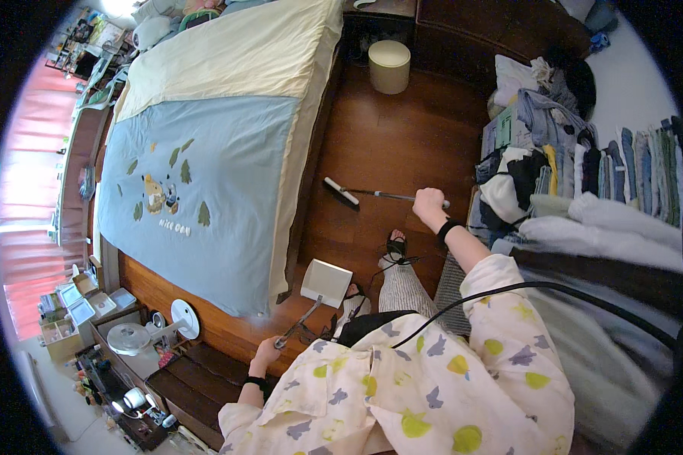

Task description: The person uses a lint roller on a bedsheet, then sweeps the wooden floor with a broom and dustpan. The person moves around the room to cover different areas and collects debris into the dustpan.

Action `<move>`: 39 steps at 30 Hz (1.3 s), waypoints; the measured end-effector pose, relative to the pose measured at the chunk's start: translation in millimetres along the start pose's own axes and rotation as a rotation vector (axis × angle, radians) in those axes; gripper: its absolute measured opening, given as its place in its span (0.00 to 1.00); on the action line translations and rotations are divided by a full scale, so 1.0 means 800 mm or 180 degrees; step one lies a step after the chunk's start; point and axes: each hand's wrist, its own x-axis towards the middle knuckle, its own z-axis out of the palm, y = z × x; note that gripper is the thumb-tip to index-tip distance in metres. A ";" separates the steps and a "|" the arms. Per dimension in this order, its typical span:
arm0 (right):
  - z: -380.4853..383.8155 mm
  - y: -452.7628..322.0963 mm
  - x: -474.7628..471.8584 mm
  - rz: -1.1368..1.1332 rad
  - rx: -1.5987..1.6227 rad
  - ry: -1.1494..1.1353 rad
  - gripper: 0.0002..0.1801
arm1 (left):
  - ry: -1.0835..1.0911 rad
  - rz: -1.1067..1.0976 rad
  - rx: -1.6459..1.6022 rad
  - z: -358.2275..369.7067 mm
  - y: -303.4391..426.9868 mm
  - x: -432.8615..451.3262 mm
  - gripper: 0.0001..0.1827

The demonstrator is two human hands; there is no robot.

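Observation:
My right hand (430, 206) grips the handle of a small broom (341, 192), whose pale head with dark bristles rests on the brown wooden floor (384, 148). In my left hand (267, 351) is the long handle of a white dustpan (326, 282). The pan is at the foot corner of the bed, left of my feet, and apart from the broom head. Whether the pan touches the floor I cannot tell.
Left stands a bed with a blue and cream cover (205, 148). Beyond the broom is a cream cylindrical bin (389, 67). Piled and hung clothes (523, 176) line the right. A white fan (142, 335) stands at lower left. A black cable (523, 285) crosses my right arm.

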 end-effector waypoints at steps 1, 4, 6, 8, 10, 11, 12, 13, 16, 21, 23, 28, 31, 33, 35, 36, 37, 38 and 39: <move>-0.006 0.023 0.019 0.0112 0.0063 -0.0094 0.10 | -0.0036 -0.0135 -0.0049 -0.009 0.018 0.003 0.20; -0.017 0.075 0.067 0.0327 0.0121 -0.0145 0.08 | 0.0083 -0.0134 -0.0079 -0.034 0.066 0.026 0.19; -0.021 0.101 0.091 0.0409 0.0265 -0.0093 0.08 | 0.0118 -0.0203 -0.0148 -0.048 0.089 0.039 0.20; -0.028 0.122 0.106 0.0314 0.0226 0.0045 0.09 | 0.0114 -0.0195 -0.0303 -0.062 0.108 0.052 0.20; -0.037 0.137 0.113 0.0173 0.0302 0.0122 0.09 | 0.0089 -0.0184 -0.0365 -0.078 0.123 0.068 0.21; -0.040 0.142 0.112 0.0001 0.0389 0.0110 0.09 | 0.0064 -0.0198 -0.0362 -0.087 0.130 0.076 0.21; -0.043 0.147 0.109 -0.0114 0.0437 0.0074 0.09 | 0.0053 -0.0161 -0.0382 -0.096 0.139 0.085 0.21; -0.045 0.150 0.106 -0.0257 0.0561 0.0117 0.10 | 0.0007 -0.0184 -0.0334 -0.106 0.147 0.095 0.21; -0.045 0.155 0.100 -0.0249 0.0546 0.0028 0.11 | 0.0026 0.0044 -0.0216 -0.138 0.180 0.128 0.20; -0.045 0.167 0.124 0.0106 0.0333 -0.0543 0.11 | -0.0138 0.0187 -0.0118 -0.190 0.246 0.192 0.18; -0.052 0.184 0.142 0.0252 0.0371 -0.0533 0.10 | -0.0135 0.0309 -0.0070 -0.201 0.265 0.214 0.18; -0.093 0.232 0.201 0.0683 0.0426 -0.0593 0.09 | -0.0084 0.0563 -0.0073 -0.235 0.296 0.279 0.20; -0.114 0.243 0.233 0.0651 0.0417 -0.0537 0.11 | -0.0068 0.0565 -0.0109 -0.249 0.312 0.305 0.20; -0.127 0.252 0.245 0.0448 0.0430 -0.0472 0.13 | -0.0117 0.0476 0.0008 -0.262 0.326 0.322 0.20; -0.140 0.266 0.243 0.0035 0.0414 -0.0247 0.09 | -0.0115 0.0474 0.0064 -0.276 0.340 0.333 0.20; -0.145 0.275 0.236 -0.0138 0.0453 -0.0174 0.11 | -0.0050 0.0541 0.0149 -0.282 0.347 0.338 0.20; -0.150 0.285 0.227 -0.0298 0.0456 -0.0176 0.13 | -0.0100 0.0456 0.0104 -0.288 0.352 0.341 0.21; -0.155 0.295 0.221 -0.0319 0.0483 -0.0390 0.12 | -0.0090 0.0443 0.0093 -0.294 0.358 0.345 0.22; -0.158 0.301 0.216 -0.0353 0.0481 -0.0277 0.12 | -0.0099 0.0413 0.0163 -0.299 0.363 0.349 0.23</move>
